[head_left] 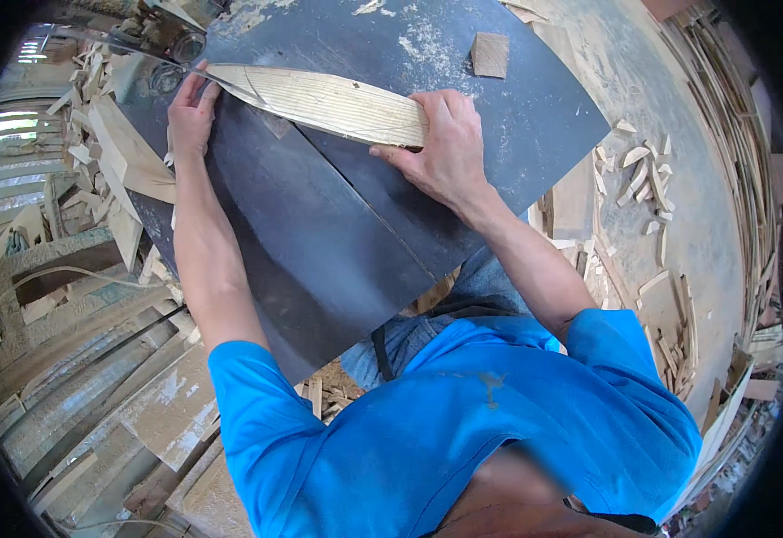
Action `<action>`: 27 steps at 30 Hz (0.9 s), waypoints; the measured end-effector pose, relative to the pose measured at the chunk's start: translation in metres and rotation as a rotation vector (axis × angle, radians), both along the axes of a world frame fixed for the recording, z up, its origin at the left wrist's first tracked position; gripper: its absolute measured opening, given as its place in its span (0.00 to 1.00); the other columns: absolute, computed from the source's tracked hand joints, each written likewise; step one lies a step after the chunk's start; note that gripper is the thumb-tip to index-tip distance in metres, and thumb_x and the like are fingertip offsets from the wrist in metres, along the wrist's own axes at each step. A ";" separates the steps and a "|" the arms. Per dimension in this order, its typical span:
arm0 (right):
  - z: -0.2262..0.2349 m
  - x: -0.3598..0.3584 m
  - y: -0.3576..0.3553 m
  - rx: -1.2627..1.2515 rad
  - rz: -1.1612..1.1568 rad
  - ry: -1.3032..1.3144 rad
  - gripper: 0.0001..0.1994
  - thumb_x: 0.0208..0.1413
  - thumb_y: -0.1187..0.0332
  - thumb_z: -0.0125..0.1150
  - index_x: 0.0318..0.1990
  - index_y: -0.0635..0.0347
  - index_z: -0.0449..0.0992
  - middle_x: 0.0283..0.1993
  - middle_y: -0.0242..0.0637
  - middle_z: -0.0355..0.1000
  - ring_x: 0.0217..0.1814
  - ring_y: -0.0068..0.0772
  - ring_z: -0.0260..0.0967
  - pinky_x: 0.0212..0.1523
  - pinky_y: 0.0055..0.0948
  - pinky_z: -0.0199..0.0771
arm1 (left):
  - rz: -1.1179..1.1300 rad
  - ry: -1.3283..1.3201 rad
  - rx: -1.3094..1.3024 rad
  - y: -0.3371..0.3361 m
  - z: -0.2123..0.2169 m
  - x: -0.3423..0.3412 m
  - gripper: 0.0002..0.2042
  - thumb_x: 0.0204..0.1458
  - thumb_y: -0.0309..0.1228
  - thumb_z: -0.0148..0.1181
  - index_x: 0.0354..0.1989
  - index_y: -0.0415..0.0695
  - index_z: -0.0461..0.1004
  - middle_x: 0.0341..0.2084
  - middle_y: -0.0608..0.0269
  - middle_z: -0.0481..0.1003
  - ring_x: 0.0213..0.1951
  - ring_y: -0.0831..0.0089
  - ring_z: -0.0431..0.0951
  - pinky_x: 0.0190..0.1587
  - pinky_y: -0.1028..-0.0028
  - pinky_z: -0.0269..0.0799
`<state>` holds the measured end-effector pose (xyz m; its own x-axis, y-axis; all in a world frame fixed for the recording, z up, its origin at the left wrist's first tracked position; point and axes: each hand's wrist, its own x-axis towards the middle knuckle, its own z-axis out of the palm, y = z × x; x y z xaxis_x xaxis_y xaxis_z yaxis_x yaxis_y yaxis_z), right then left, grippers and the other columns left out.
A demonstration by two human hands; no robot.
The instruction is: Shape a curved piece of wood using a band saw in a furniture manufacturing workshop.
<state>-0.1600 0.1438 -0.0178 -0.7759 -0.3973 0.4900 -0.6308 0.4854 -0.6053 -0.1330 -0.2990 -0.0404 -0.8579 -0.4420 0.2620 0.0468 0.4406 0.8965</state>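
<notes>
A long, pale wooden board [329, 100] with curved sides tapers to a narrow tip at the left and lies on a dark metal machine table [320, 242]. My right hand [445, 143] grips its wide right end, thumb along the near edge and fingers over the far side. At the tapered end, my left hand [192, 117] pinches the tip between thumb and fingers. Just beyond that hand stands a sawing machine's metal guide assembly [181, 45], very close to the fingertips. A thin sliver of wood [239, 90] runs along the board's near edge by the tip.
A small wooden block [490, 55] sits on the table's far right, near sawdust. A slot [365, 202] crosses the tabletop. Offcuts [647, 175] litter the floor at right; stacked planks [113, 377] fill the left. Thin wood strips [732, 117] lean along the far right.
</notes>
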 end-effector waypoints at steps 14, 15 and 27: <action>0.001 0.001 -0.006 -0.003 -0.009 -0.017 0.35 0.38 0.51 0.87 0.51 0.60 0.78 0.48 0.43 0.72 0.53 0.47 0.67 0.53 0.47 0.67 | 0.046 -0.051 0.017 0.000 0.007 -0.005 0.26 0.65 0.28 0.68 0.72 0.49 0.73 0.56 0.67 0.81 0.55 0.79 0.79 0.57 0.78 0.73; 0.001 0.002 -0.006 -0.005 -0.007 -0.022 0.35 0.38 0.51 0.87 0.51 0.60 0.78 0.49 0.43 0.72 0.53 0.47 0.67 0.53 0.47 0.67 | 0.037 -0.101 0.049 0.000 0.008 -0.006 0.26 0.65 0.28 0.68 0.72 0.49 0.73 0.56 0.67 0.81 0.55 0.79 0.78 0.58 0.78 0.73; 0.004 0.004 0.012 0.023 0.091 -0.067 0.36 0.37 0.52 0.87 0.51 0.62 0.78 0.48 0.43 0.75 0.54 0.50 0.70 0.56 0.45 0.70 | 0.020 -0.123 -0.051 0.009 0.016 0.001 0.27 0.62 0.30 0.70 0.71 0.55 0.75 0.53 0.73 0.83 0.34 0.87 0.74 0.31 0.83 0.66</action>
